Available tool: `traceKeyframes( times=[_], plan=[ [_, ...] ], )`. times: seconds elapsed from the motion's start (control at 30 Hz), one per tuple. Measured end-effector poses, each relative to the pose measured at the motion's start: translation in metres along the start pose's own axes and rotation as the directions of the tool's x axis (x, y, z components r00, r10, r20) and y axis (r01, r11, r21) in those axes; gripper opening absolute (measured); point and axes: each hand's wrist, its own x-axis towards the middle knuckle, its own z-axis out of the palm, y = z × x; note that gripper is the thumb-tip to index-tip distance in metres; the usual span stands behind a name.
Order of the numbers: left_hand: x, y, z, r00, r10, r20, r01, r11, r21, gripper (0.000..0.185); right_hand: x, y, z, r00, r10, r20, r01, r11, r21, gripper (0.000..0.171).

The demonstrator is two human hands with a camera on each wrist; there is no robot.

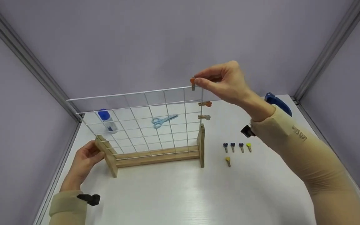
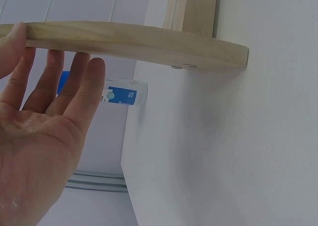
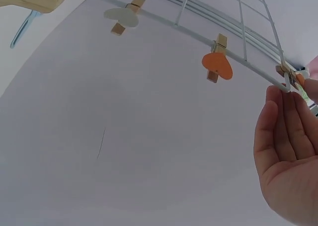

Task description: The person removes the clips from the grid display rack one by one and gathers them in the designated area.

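Note:
A white wire grid (image 1: 155,125) stands upright in a wooden stand (image 1: 155,156) on the white table. My right hand (image 1: 196,80) pinches a small orange peg (image 1: 192,82) at the grid's top right corner. The right wrist view shows the same peg (image 3: 293,77) between thumb and fingers (image 3: 280,116). Below it on the right edge wire hang an orange heart peg (image 1: 206,103) and a pale peg (image 1: 204,117). My left hand (image 1: 87,154) rests with straight fingers against the stand's left wooden foot (image 2: 134,42), thumb on top.
Several loose pegs, blue and yellow (image 1: 237,147), lie right of the stand, with one more yellow peg (image 1: 227,161) nearer. Behind the grid lie light blue scissors (image 1: 164,120) and a blue-capped bottle (image 1: 106,120). A blue object (image 1: 278,103) sits at the back right.

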Motion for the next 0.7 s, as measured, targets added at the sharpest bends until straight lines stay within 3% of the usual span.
traceKeyframes(
  times=[0.43,0.7],
  plan=[
    [-0.0033,-0.0004,-0.0036,1.0,0.014,0.01,-0.014,1.0,-0.001,0.048,0.0075,0.0,0.0059,1.0,0.005,0.025,-0.005,1.0,0.024,0.013],
    [-0.0041,0.0005,-0.0023,1.0,0.002,-0.007,-0.002,1.0,-0.013,0.051,0.008,-0.0005,0.0106,1.0,0.008,-0.003,-0.008,1.0,0.029,0.013]
  ],
)
